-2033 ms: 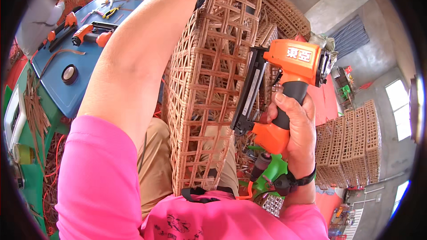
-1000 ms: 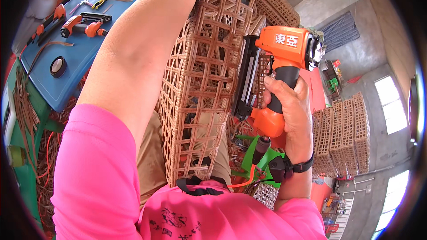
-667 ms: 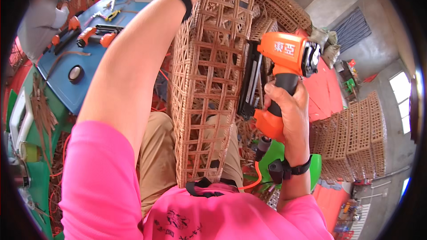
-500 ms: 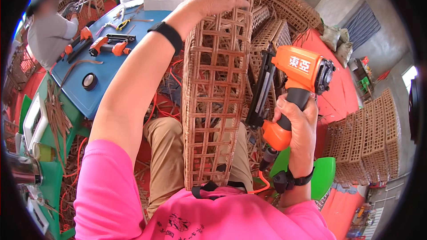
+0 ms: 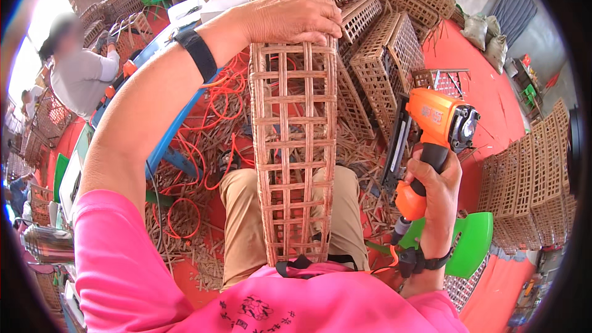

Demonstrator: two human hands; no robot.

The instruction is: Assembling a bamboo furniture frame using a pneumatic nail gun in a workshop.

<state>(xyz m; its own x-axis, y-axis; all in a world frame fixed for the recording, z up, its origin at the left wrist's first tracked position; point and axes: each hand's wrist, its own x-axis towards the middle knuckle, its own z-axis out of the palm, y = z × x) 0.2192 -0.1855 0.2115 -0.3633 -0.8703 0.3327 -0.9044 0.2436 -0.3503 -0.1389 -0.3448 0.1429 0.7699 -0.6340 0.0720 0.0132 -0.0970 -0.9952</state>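
Note:
A long, narrow brown woven basket (image 5: 295,142) with open lattice sides stands between my knees, one end against my lap. My left hand (image 5: 297,15) lies across its upper part, fingers hooked over the right edge. In my right hand (image 5: 435,179) is an orange and black nail gun (image 5: 439,114), gripped by its handle. The tool is held upright to the right of the basket, apart from it. An orange air hose (image 5: 393,254) runs from the bottom of the tool.
More woven baskets (image 5: 391,55) lie ahead right, with a stack (image 5: 524,185) at far right. Orange hoses (image 5: 197,166) and wicker scraps cover the red floor. A blue table (image 5: 163,142) stands left, a seated co-worker (image 5: 80,74) beyond it. A green stool (image 5: 472,243) is by my right arm.
The basket's top has come nearer, and my left hand has moved down with it. The nail gun has shifted right and slightly down. My view has turned, so less of the blue table shows.

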